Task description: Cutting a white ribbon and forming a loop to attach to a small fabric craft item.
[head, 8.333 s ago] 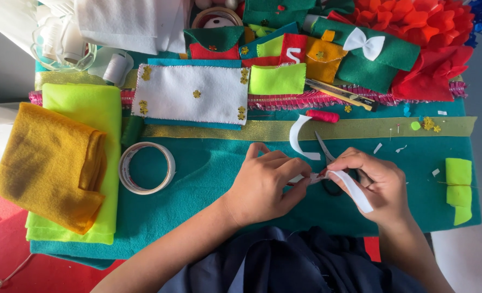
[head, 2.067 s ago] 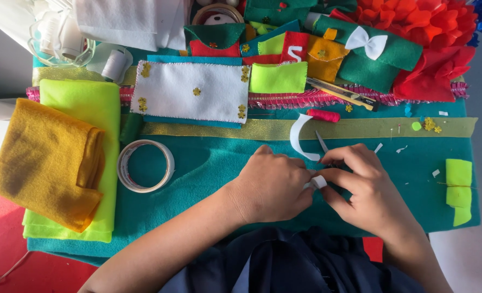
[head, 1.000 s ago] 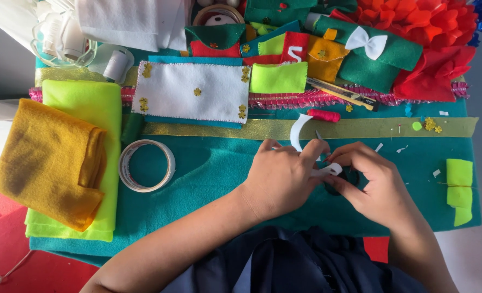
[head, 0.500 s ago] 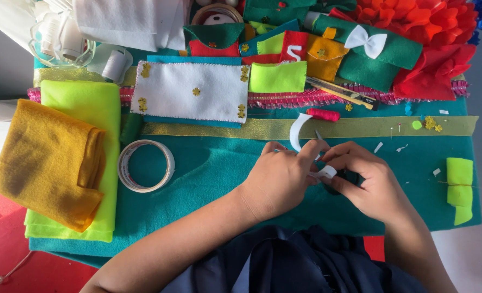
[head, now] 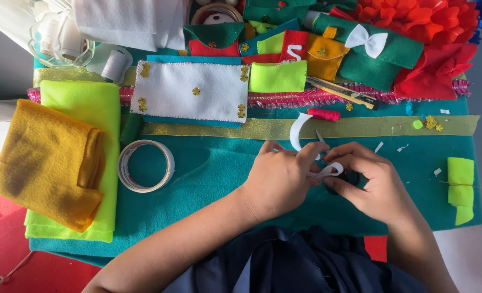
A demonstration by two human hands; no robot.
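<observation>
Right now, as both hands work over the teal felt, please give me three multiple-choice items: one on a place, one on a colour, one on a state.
1. Where does the tape roll lie?
A. left of the left hand
B. right of the right hand
C. on the white felt panel

2. What colour is the bow on the dark green pouch?
A. yellow
B. white
C. red

3. How is the white strip between the hands?
A. flat on the table, untouched
B. wound on the red spool
C. held, bent into a loop

Answers: 1 A, the roll rests on the teal felt beside the yellow-green cloth. 2 B, the bow is plainly white. 3 C, fingers of both hands pinch the curled strip.
</observation>
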